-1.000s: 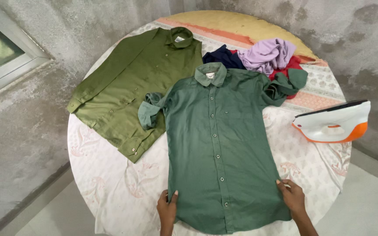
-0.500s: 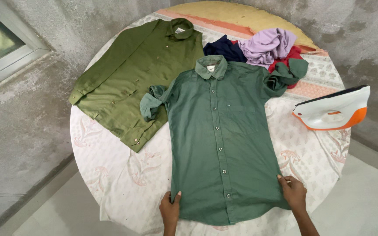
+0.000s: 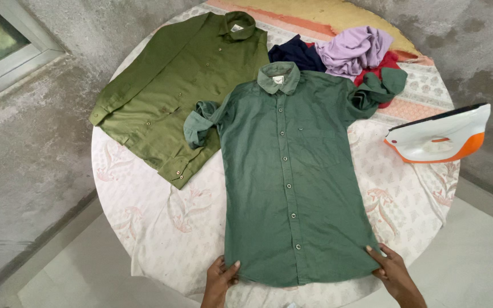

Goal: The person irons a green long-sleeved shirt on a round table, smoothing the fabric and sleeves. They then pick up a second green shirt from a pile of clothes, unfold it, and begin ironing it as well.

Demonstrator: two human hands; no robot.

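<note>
Left hand [image 3: 219,280] grip: fingers closed on the bottom-left hem corner of the dark green button-up shirt [image 3: 292,177], thumb on top, pinching the fabric. Right hand [image 3: 392,269] grip: fingers lie on the bottom-right hem corner; looks like a pinch too, but the underside is hidden, so can't tell for sure.

Shirt lies face up, buttoned, collar pointing away from the person, roughly centred on the round desk [image 3: 144,228] with its pale floral cover. Body panel is flat and pulled straight. Both sleeves are rolled and bunched at the shoulders, not laid out.

Left of it: an olive green shirt [image 3: 184,85], spread flat, its lower edge partly under the dark green one's left sleeve. Behind the collar: a heap of clothes [image 3: 343,54], navy, lilac and red. Right edge of the desk: a white-and-orange clothes iron [image 3: 440,140], resting well apart from both hands.

Progress judgement: shirt is spread and hem squared; sleeves unsorted, iron untouched, heap not dealt with.
</note>
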